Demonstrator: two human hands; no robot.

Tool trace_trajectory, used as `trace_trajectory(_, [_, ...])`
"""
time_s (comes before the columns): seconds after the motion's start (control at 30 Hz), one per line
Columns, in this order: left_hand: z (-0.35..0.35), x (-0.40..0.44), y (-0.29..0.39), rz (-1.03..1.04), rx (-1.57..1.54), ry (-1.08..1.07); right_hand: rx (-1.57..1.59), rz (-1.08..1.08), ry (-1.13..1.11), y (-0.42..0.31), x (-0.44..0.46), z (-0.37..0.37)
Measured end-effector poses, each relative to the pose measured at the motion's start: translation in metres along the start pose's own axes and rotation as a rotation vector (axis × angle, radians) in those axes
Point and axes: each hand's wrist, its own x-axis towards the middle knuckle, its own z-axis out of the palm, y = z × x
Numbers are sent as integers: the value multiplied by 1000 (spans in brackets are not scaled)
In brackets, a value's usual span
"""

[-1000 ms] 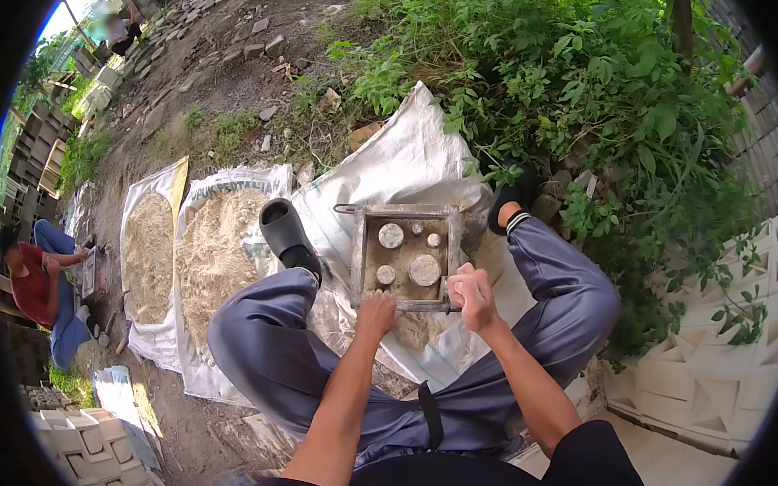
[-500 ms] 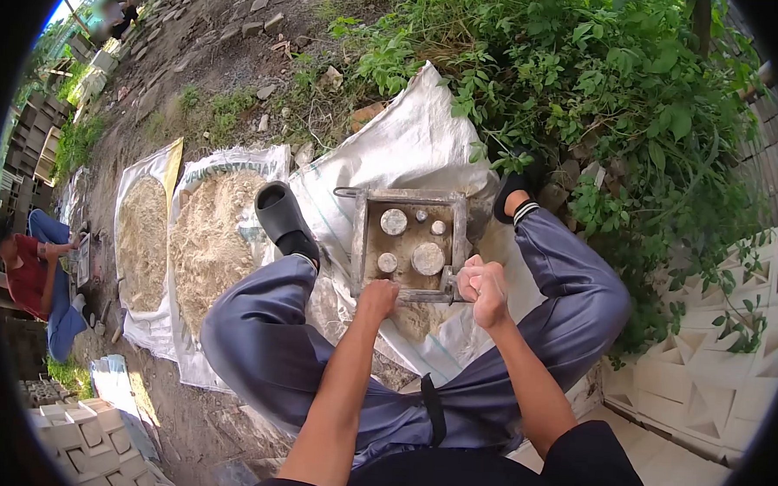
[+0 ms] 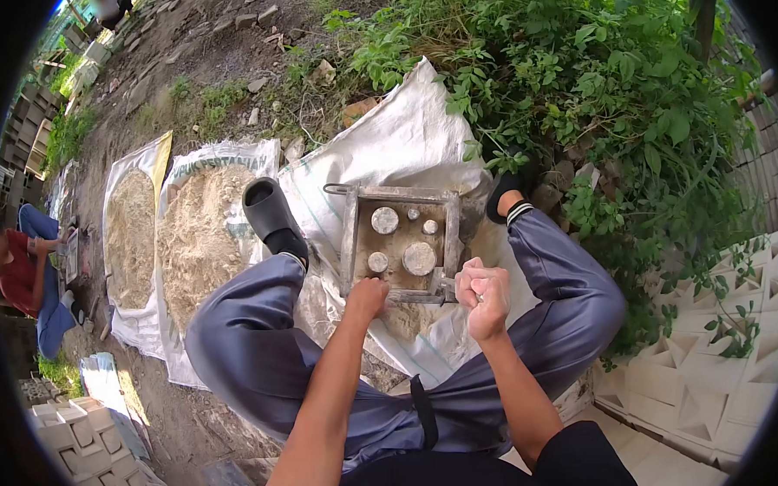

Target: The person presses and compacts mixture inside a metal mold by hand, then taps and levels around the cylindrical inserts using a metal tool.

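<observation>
A square mould frame [image 3: 348, 241] lies flat on a white woven sack between my feet, with several round discs, among them a large disc [image 3: 419, 258], standing on its sandy floor. My left hand [image 3: 367, 298] is closed over the near edge of the frame at its left corner, the fingertips hidden. Beside the near right corner, my right hand [image 3: 484, 299] is held in a fist; whatever it grips is too hidden to make out. A small metal fitting [image 3: 444, 284] sits at that corner, close to the fist. A wire loop [image 3: 339, 189] sticks out at the far left corner.
Two sacks of pale sandy powder [image 3: 201, 222] lie left of my shoe [image 3: 269, 212]. Leafy plants [image 3: 586, 95] and stones border the far right. Patterned pale blocks [image 3: 696, 378] stand at the right. Another person [image 3: 23, 266] sits at the far left.
The whole view has shifted slightly, carrying the frame leftward in the picture. My right fist sits a little farther from the frame's corner. My left hand stays on the near edge.
</observation>
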Motion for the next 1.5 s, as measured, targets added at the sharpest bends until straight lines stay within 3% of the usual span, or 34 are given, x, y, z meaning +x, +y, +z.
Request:
trace_trajectory(0.2, [24, 10, -9, 17, 17, -18, -106, 58, -39, 9, -1, -7])
trace_trajectory(0.33, [6, 6, 27, -34, -14, -92, -122, -19, -38, 9, 3, -11])
trace_trajectory(0.43, [17, 12, 66, 70, -116, 75, -143, 3, -74, 15, 3, -10])
trace_trajectory(0.5, [21, 11, 83, -17, -156, 207, -173, -60, -98, 5, 8, -21])
trace_trajectory(0.63, [20, 20, 77, -26, -247, 49, 6, -28, -51, 11, 11, -21])
trace_trajectory(0.7, [15, 18, 70, 70, -230, 63, -28, 133, -100, 13, 15, -17])
trace_trajectory(0.77, [15, 15, 62, 154, -210, 67, -52, 65, -73, 4, 16, -15])
trace_trajectory(0.83, [14, 6, 60, 43, -328, 172, 14, -61, 20, -10, 11, -12])
trace_trajectory(0.9, [17, 0, 49, 26, -269, 160, 65, 7, 19, 13, 6, -9])
trace_trajectory(0.97, [9, 5, 41, 37, -209, 172, -84, 104, -113, 22, 13, -10])
trace_trajectory(1.03, [-1, 4, 36, 4, -213, -59, -110, 56, -58, 7, 13, -9])
trace_trajectory(1.07, [-2, 5, 38, 4, -220, -57, -68, 5, -5, -2, 9, -9])
trace_trajectory(1.13, [0, -2, 41, 86, -168, 93, -17, -83, 24, 1, 4, -7])
trace_trajectory(1.17, [3, -3, 41, 84, -174, 87, -17, -75, 21, 9, 4, -5])
trace_trajectory(1.23, [2, 9, 47, 86, -305, 92, -13, 171, -72, 8, 13, -6])
trace_trajectory(1.3, [3, 14, 55, 73, -324, 10, -9, 162, -20, -2, 11, -10])
trace_trajectory(1.4, [6, 17, 59, 47, -189, 15, 58, -156, 47, 12, 11, -13])
trace_trajectory(1.43, [5, 12, 63, 60, -186, 5, 50, 87, -32, 17, 11, -13])
trace_trajectory(1.5, [-3, 10, 62, 64, -446, 30, 82, 172, -12, 7, 13, -16])
